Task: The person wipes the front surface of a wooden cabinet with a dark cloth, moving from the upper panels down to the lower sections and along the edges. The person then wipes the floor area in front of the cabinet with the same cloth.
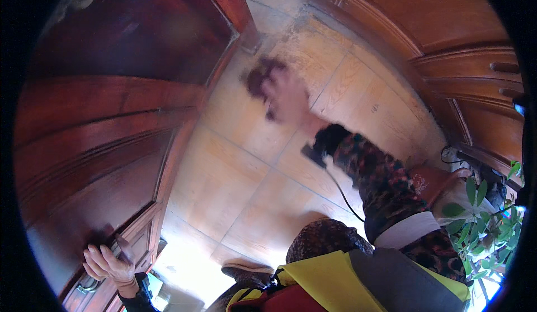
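Observation:
At the lower left, my left hand (109, 264) has its fingers curled at a brown door handle (124, 249) on the dark reddish wooden door (106, 105). Just below its fingers is a metal fitting (88, 284). My right hand (288, 96) reaches far out over the tiled floor, close to the door's lower edge. A dark maroon cloth (258, 80) is bunched under its fingers; motion blurs both, and the fingertips are partly lost in it. On the right wrist is a black band with a small box (314, 155), from which a thin cable runs back.
Another carved wooden door (442, 26) stands at the right. Below it, a leafy plant (475, 222) grows beside a brownish pot (433, 183). Tan tiles (224, 172) cover the floor, with dark grime near the far end (305, 26). My shoe (246, 268) shows at the bottom, in bright light.

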`<state>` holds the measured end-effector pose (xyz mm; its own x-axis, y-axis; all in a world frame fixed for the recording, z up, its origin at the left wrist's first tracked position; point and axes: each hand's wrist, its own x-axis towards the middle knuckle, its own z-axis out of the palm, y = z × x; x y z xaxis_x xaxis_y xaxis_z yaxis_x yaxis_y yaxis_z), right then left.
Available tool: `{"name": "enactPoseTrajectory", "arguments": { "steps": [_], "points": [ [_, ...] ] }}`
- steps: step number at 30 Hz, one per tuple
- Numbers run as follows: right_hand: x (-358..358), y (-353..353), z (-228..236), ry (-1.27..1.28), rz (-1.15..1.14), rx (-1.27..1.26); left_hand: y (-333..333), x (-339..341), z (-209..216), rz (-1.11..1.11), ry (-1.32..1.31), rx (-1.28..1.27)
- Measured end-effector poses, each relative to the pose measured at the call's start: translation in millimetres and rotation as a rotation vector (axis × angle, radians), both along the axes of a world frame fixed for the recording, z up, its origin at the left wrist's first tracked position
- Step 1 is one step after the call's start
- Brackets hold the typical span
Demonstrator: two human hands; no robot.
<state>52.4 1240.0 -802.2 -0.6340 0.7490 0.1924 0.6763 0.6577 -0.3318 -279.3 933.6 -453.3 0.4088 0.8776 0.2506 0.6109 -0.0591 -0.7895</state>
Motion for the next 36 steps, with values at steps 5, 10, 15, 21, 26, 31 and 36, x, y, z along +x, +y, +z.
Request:
{"name": "enactPoseTrajectory", "arguments": {
  "steps": [5,10,15,21,26,31,36],
  "points": [
    [8.8,-75.1,8.7,0.138,0.475,0.097,-2.2,-2.2,-1.5,-0.009,-0.049,-0.014],
    [70.1,52.4,-11.7,0.094,-0.046,0.132,2.9,-2.0,-3.8,-0.049,-0.057,0.023],
    [69.2,76.6,-15.8,-0.212,-0.589,0.047,7.1,1.2,-3.9,-0.076,-0.109,0.031],
    [4.2,-120.0,3.1,-0.024,0.016,0.019,5.2,0.7,-5.5,-0.084,-0.158,0.03],
    [54.6,-123.6,1.2,0.056,0.31,-0.015,4.3,-2.1,-5.3,-0.115,-0.198,0.006],
    [193.4,-13.6,-4.1,-0.166,-0.687,-0.054,3.0,-3.5,-3.9,-0.101,-0.199,0.017],
    [192.5,-23.6,-21.2,-0.275,-0.961,0.074,2.9,-6.3,-5.2,-0.104,-0.178,0.032]
  ]
}}
